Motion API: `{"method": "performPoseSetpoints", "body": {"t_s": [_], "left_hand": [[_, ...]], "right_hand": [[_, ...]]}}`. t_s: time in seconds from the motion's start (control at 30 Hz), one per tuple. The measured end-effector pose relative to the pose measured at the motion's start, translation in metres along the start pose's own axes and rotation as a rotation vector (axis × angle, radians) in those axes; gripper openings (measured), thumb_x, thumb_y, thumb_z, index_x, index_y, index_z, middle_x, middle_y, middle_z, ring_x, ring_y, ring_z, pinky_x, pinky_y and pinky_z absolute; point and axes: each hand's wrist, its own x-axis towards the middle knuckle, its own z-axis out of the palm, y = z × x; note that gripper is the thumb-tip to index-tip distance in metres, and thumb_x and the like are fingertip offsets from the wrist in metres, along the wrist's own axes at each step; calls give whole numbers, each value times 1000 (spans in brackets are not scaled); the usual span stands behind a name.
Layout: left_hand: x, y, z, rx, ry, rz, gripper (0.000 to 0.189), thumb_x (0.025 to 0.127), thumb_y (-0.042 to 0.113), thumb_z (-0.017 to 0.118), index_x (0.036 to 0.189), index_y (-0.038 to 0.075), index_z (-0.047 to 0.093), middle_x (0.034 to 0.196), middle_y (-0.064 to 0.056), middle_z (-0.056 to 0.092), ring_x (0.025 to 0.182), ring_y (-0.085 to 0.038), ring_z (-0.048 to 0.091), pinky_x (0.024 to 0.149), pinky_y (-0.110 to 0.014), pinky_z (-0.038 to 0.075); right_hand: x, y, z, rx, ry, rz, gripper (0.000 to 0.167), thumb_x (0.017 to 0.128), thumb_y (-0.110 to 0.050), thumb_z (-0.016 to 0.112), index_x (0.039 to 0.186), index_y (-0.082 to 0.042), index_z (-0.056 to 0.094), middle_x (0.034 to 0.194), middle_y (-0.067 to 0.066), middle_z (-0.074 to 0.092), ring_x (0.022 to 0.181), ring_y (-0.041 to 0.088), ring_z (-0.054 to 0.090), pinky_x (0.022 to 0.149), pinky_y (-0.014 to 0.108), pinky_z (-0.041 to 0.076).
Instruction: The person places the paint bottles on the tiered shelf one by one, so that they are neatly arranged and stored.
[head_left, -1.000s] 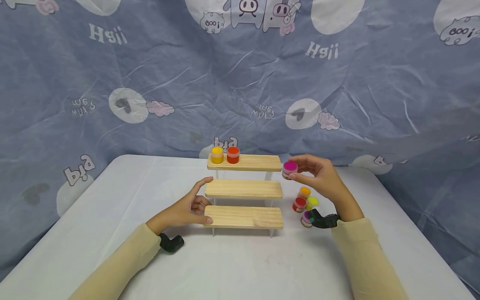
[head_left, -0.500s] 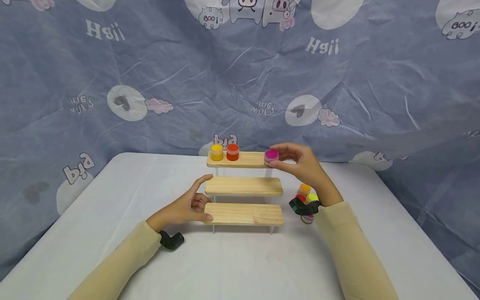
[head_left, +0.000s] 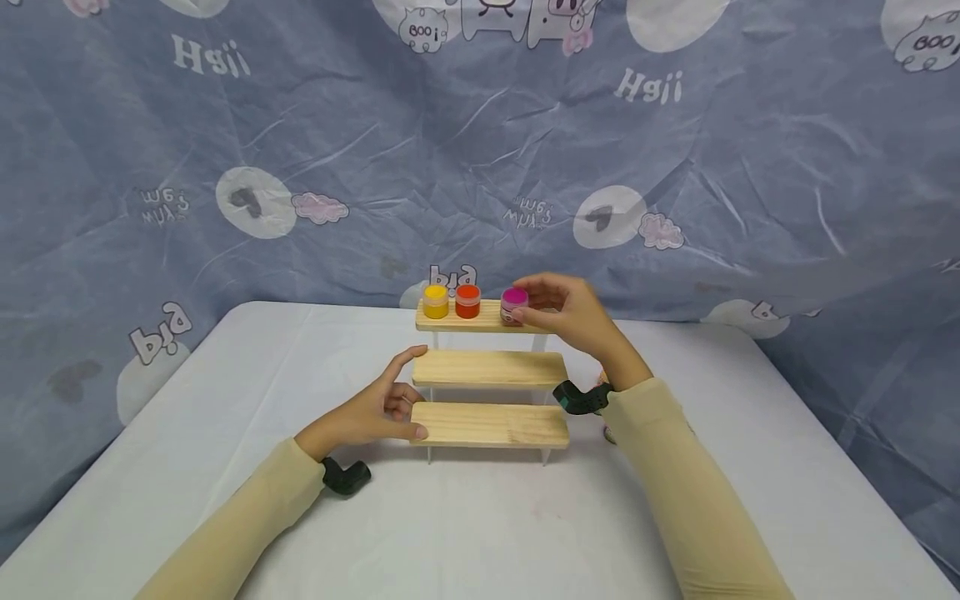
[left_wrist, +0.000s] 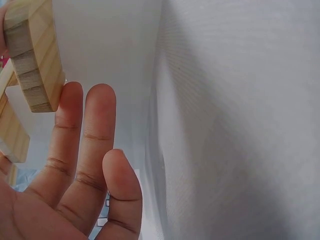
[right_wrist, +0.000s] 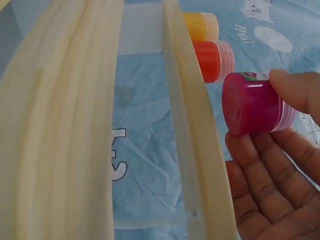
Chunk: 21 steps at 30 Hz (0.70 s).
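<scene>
A tiered wooden stand (head_left: 489, 368) with three planks on clear supports stands mid-table. My left hand (head_left: 367, 412) steadies its left end, thumb on the bottom plank (head_left: 487, 425) and index fingertip at the middle plank's corner. In the left wrist view, two fingertips (left_wrist: 70, 95) meet the plank's edge. My right hand (head_left: 577, 317) pinches a small magenta paint jar (head_left: 514, 297) between thumb and fingers, upright at the top plank (head_left: 487, 315). In the right wrist view the jar's base (right_wrist: 234, 104) is a little off that plank. A yellow jar (head_left: 436, 302) and a red jar (head_left: 468, 302) stand to its left.
More jars (head_left: 609, 433) lie right of the stand, mostly hidden behind my right wrist and its black strap camera (head_left: 581, 398). A white cloth (head_left: 480, 525) covers the table. A blue-grey printed curtain (head_left: 420, 150) hangs close behind the top plank.
My right hand has carried the magenta jar leftward from beside the stand to the top plank, nearer the red jar. The left hand has stayed on the stand.
</scene>
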Motion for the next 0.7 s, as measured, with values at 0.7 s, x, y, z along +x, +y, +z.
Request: {"method": "performPoseSetpoints", "body": {"t_s": [0.7], "left_hand": [[2,-1,-1,-25,0,2,119,90,14,89,174,25,5,116,-16,69,90,-24,62,81,-27,51]], "right_hand": [[16,-3,21,-121,22,75,43,98,-12,81,138,1,70,126,19,75,109,33,74,98,45,58]]}}
